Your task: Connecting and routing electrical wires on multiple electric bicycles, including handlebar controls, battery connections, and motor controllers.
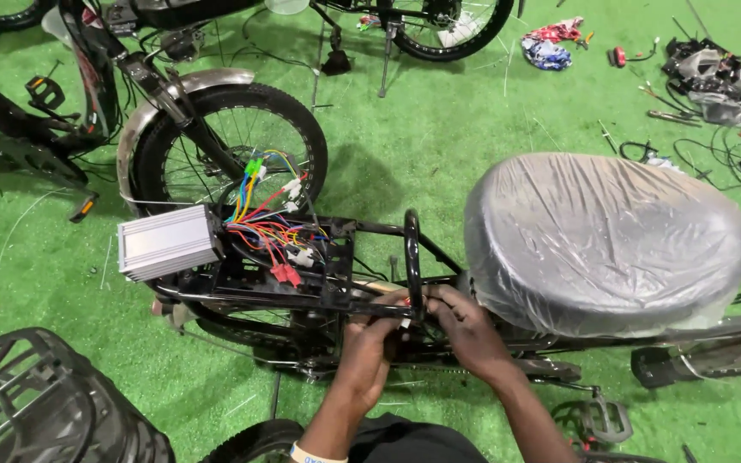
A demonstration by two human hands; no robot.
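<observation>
A black bicycle frame lies across the view with a plastic-wrapped saddle (611,240) on the right. A silver finned controller box (167,243) sits on the rear rack (336,296), with a bundle of coloured wires (268,219) fanning out of it. My left hand (369,343) and my right hand (460,326) meet at the base of a black upright loop bar (412,257), fingers curled around small wires or connectors near the frame. What exactly the fingers pinch is hidden.
Another bicycle's rear wheel (229,150) stands behind the rack. A black wire basket (36,403) sits at the bottom left. Loose tools, cables and parts (713,77) lie scattered on the green artificial turf at the top right. A pedal (606,420) sticks out near my right forearm.
</observation>
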